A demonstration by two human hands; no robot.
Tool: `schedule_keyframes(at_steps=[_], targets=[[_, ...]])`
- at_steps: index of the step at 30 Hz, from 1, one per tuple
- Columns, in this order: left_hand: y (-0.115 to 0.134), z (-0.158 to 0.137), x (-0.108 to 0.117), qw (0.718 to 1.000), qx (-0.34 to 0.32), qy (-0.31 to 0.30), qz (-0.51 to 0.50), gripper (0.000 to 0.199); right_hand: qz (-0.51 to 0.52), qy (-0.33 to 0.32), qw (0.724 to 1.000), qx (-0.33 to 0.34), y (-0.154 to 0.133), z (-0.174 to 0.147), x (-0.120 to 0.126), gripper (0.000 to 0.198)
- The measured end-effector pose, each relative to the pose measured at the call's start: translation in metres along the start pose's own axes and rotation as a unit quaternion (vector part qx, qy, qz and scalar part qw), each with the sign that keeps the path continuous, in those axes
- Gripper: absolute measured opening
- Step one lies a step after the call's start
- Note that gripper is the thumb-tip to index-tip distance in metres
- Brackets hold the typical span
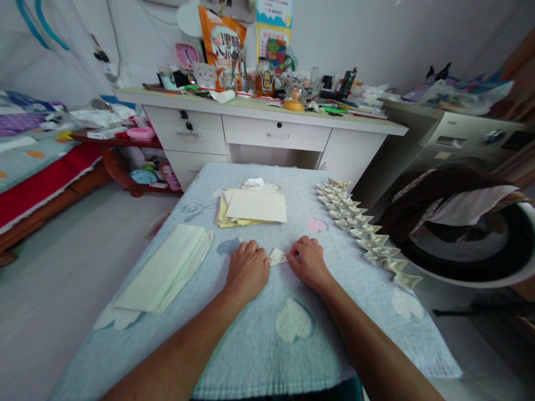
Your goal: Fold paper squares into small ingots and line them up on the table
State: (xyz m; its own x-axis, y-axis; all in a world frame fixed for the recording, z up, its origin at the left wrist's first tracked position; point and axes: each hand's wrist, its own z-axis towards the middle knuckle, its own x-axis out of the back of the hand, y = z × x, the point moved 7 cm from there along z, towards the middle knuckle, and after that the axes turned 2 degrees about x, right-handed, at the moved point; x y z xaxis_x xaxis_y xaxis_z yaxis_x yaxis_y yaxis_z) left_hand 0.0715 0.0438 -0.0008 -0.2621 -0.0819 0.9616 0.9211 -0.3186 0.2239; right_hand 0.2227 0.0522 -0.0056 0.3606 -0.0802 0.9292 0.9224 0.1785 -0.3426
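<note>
Between my two hands lies a small folded piece of cream paper (277,257), low against the blue cloth with heart shapes. My left hand (249,268) has its fingers curled at the paper's left end. At the right end, my right hand (308,259) pinches the paper with thumb and fingers. Both hands hide parts of it. Just beyond them is a stack of cream and yellow paper sheets (257,206). To the left rests a pile of pale green folded paper (167,267). Several folded paper shapes (359,228) stand in a slanting row on the right.
A white desk (276,133) stands beyond the table, crowded with a jar (264,78), an orange bag (221,47) and a pink clock (186,55). On the right is a washing machine (463,133) with its door open and clothes hanging out. A bed (42,184) is at the left.
</note>
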Motion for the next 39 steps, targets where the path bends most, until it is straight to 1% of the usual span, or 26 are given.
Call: schedule_keyframes(at_steps=[4, 9, 16, 19, 21, 24, 31, 33, 36, 39], targets=[[0.000, 0.001, 0.000, 1.000, -0.007, 0.003, 0.001, 0.020, 0.007, 0.013, 1.000, 0.004, 0.001, -0.001, 0.000, 0.015], [0.000, 0.000, 0.000, 1.000, -0.003, 0.006, -0.006, 0.020, 0.006, 0.012, 1.000, 0.002, 0.000, -0.001, 0.001, 0.015], [-0.002, -0.002, 0.000, 0.999, 0.002, 0.013, -0.030, 0.013, -0.006, 0.002, 1.000, 0.001, -0.001, -0.001, 0.001, 0.016], [0.001, 0.000, -0.003, 0.997, -0.029, 0.011, -0.071, 0.028, -0.010, -0.001, 1.000, -0.003, -0.001, -0.001, 0.001, 0.016], [0.002, 0.001, -0.006, 0.994, -0.055, 0.004, -0.094, 0.035, -0.013, -0.005, 1.000, -0.009, -0.001, -0.002, 0.001, 0.015], [0.001, 0.002, -0.010, 0.991, -0.068, 0.002, -0.115, 0.036, -0.018, -0.008, 1.000, -0.016, 0.001, -0.002, 0.002, 0.016], [-0.003, 0.002, -0.011, 0.990, -0.059, 0.004, -0.128, 0.036, -0.002, -0.005, 0.999, -0.041, 0.016, -0.002, 0.009, 0.016], [-0.003, 0.002, -0.011, 0.990, -0.058, 0.006, -0.129, 0.036, 0.013, 0.009, 0.999, -0.035, 0.016, -0.003, 0.013, 0.015], [-0.003, 0.002, -0.010, 0.990, -0.061, 0.011, -0.129, 0.037, 0.024, 0.037, 0.999, -0.001, 0.006, -0.006, 0.015, 0.012], [-0.003, 0.002, -0.010, 0.989, -0.061, 0.015, -0.130, 0.036, 0.012, 0.038, 0.999, 0.036, -0.010, -0.007, 0.010, 0.022]])
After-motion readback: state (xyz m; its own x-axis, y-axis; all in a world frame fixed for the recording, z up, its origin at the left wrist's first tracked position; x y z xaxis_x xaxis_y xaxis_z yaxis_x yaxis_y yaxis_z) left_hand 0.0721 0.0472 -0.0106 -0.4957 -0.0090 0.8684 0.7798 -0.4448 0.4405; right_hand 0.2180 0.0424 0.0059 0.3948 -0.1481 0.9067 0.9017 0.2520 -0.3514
